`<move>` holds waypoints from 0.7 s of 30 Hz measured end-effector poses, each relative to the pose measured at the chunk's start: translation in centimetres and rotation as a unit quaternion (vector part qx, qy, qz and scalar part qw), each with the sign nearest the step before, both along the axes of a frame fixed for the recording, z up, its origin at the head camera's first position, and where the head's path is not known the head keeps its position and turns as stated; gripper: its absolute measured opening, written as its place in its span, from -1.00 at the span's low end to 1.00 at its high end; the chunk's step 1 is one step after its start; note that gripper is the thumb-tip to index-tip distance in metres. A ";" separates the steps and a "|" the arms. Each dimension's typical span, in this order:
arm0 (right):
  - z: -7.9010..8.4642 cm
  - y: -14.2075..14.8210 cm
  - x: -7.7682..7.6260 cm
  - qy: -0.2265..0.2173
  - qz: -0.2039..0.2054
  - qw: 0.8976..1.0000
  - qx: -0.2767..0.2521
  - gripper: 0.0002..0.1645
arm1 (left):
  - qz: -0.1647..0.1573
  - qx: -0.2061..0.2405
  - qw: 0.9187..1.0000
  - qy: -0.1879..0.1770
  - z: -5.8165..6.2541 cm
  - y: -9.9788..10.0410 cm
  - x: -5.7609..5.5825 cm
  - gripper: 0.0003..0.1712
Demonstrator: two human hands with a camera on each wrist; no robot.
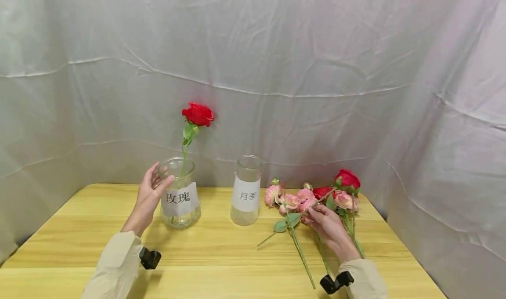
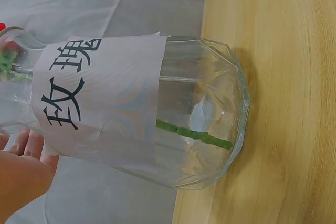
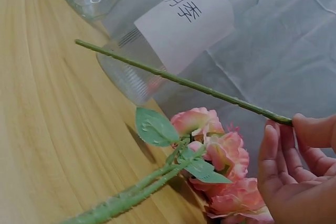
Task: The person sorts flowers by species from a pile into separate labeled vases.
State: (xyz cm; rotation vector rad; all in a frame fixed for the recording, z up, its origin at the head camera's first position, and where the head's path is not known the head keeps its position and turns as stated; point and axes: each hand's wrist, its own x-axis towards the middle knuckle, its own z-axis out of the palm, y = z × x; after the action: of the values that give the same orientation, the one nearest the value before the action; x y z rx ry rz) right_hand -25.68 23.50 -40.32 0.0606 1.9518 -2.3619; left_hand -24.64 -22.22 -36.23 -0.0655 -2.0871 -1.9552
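Observation:
At the left, my left hand (image 1: pixel 149 193) holds the wide glass vase (image 2: pixel 205 103) near its neck, thumb in front and fingers at the side. A white label with two dark characters wraps this vase. One red rose (image 1: pixel 199 114) stands in it, leaning on the rim, its green stem (image 2: pixel 194 134) reaching the bottom. My right hand (image 1: pixel 330 228) pinches a thin green stem (image 3: pixel 184 81) between thumb and fingers, over the pile at the right. The stem slants up toward a red rose (image 1: pixel 348 179); its bare end points left, above the table.
A narrower glass vase (image 1: pixel 244 217) with a white label stands mid-table, no flower in it. Pink flowers (image 1: pixel 290 201) and another red rose (image 1: pixel 323 192) lie at the right, stems toward the front. A grey curtain (image 1: pixel 276 70) hangs behind the wooden table (image 1: pixel 213 255).

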 end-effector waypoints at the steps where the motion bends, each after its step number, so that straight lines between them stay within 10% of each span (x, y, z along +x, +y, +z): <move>1: 0.0 -0.1 0.0 0.000 -0.005 1.000 -0.004 -0.92 | -0.001 0.000 1.000 0.000 0.0 0.0 0.0 -0.07; 21: 2.6 -3.7 -1.8 0.035 -0.024 0.997 -0.062 -0.94 | 0.001 -0.012 1.000 0.007 0.1 0.1 0.1 -0.04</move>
State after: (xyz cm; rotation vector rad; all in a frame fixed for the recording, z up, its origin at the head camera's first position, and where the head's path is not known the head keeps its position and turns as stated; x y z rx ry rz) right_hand -27.53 19.81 -37.67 0.0191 1.8465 -2.5441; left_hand -24.49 -22.15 -36.17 -0.0808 -2.1014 -1.9221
